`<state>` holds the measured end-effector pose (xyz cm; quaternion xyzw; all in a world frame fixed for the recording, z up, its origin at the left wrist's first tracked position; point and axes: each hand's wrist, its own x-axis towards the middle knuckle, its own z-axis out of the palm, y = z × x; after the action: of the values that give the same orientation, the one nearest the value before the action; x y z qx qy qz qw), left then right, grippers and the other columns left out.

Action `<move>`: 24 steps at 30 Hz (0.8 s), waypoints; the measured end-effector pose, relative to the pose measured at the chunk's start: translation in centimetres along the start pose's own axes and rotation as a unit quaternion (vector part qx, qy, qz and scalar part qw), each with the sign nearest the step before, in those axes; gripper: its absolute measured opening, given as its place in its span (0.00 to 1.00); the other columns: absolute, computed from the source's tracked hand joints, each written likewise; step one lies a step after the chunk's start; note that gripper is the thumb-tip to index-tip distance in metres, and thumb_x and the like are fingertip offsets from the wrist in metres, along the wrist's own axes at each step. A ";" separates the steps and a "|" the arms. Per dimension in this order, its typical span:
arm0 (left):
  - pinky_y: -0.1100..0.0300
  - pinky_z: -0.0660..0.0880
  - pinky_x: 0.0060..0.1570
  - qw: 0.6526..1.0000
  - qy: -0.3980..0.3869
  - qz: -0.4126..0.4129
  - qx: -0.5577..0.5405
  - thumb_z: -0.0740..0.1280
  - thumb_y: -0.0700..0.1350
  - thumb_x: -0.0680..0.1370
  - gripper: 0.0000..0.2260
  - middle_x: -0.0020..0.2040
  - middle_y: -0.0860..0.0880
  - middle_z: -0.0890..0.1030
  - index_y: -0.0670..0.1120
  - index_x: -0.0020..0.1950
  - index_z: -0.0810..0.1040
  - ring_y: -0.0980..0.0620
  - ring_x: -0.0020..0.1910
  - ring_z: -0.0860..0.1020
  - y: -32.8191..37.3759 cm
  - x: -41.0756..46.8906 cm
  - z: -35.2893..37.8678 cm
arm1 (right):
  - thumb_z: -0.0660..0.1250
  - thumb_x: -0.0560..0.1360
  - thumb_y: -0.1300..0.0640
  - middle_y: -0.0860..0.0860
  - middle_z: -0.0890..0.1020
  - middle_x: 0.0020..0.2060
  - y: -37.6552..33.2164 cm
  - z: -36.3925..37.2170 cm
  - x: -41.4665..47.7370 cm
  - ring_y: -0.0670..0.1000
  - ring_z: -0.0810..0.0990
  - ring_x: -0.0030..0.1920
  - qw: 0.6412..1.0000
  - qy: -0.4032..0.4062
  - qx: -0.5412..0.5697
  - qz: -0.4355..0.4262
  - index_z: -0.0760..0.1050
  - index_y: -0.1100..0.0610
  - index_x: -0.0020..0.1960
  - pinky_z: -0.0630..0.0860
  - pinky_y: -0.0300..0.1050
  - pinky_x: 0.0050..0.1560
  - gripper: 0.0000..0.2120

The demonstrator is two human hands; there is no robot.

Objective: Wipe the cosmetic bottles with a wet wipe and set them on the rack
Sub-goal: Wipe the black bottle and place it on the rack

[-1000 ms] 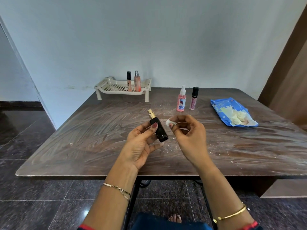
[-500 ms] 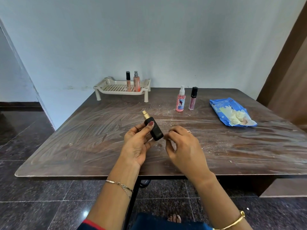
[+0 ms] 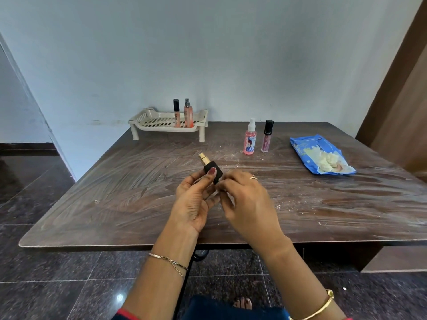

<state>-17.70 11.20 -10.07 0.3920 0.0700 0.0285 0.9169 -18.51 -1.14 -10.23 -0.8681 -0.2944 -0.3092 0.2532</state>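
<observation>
Foot [image 3: 242, 303] on dark floor tiles at the near edge, under the table. Chain bracelet [image 3: 171, 262] on the left wrist, gold bangle [image 3: 323, 306] on the right.

Both hands are raised over the near middle of the brown table [image 3: 115, 204], whose top is streaked with whitish smears.
- Left hand [image 3: 196, 199]: palm up, grasping the black perfume bottle [image 3: 212, 170], thumb across its front and fingers behind. The bottle is off the table, tilted, gold cap pointing far-left.
- Right hand [image 3: 247, 199]: back toward the camera, ring on one finger, fingers curled, tips meeting the bottle's lower right end. What they grasp is hidden, so I cannot tell.

Mid table, right of centre: a pink spray bottle [image 3: 249, 140] and a lip gloss tube [image 3: 266, 137] with a black cap stand upright just beside each other. Farther right lies a blue wipes packet [image 3: 321, 155], flat, with pale wipes showing at its opening.

Far edge, left of centre, by the wall: cream perforated rack [image 3: 150, 122] on short legs. On its right half a black-capped tube [image 3: 176, 113] and a peach spray bottle [image 3: 188, 113] stand upright, side by side.
</observation>
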 end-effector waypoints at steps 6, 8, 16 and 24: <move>0.58 0.80 0.32 1.000 0.025 0.011 0.004 0.71 0.37 0.71 0.11 0.44 0.42 0.83 0.41 0.53 0.77 0.48 0.38 0.83 -0.1 -0.1 -0.2 | 0.72 0.70 0.63 0.51 0.81 0.47 0.1 0.2 -0.5 0.51 0.79 0.45 1.000 0.025 -0.001 0.014 0.80 0.59 0.47 0.79 0.47 0.42 0.06; 0.57 0.81 0.33 0.999 0.034 0.018 0.005 0.71 0.38 0.71 0.11 0.45 0.42 0.83 0.41 0.52 0.77 0.47 0.40 0.83 -0.2 0.0 -0.3 | 0.73 0.69 0.64 0.51 0.81 0.46 0.1 0.1 -0.8 0.51 0.79 0.44 0.999 0.038 0.000 0.025 0.80 0.59 0.47 0.79 0.46 0.42 0.07; 0.52 0.79 0.51 1.000 -0.018 0.001 0.006 0.64 0.39 0.78 0.10 0.50 0.43 0.83 0.41 0.58 0.77 0.47 0.50 0.81 0.5 0.0 0.0 | 0.72 0.71 0.65 0.46 0.81 0.43 1.5 -0.6 -1.8 0.43 0.81 0.43 0.977 0.097 0.145 0.126 0.79 0.55 0.47 0.81 0.42 0.45 0.07; 0.49 0.66 0.69 0.988 -0.083 -0.071 -0.108 0.59 0.38 0.79 0.14 0.61 0.37 0.77 0.36 0.63 0.74 0.42 0.60 0.76 -0.7 -0.4 0.6 | 0.70 0.73 0.64 0.45 0.80 0.46 0.6 -2.6 2.6 0.42 0.80 0.46 0.962 0.096 0.218 0.134 0.78 0.53 0.48 0.80 0.39 0.45 0.08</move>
<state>-18.05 10.26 -10.16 0.2860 0.0179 -0.0617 0.9561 -17.49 -2.30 -6.85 -0.7897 -0.2103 -0.2824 0.5024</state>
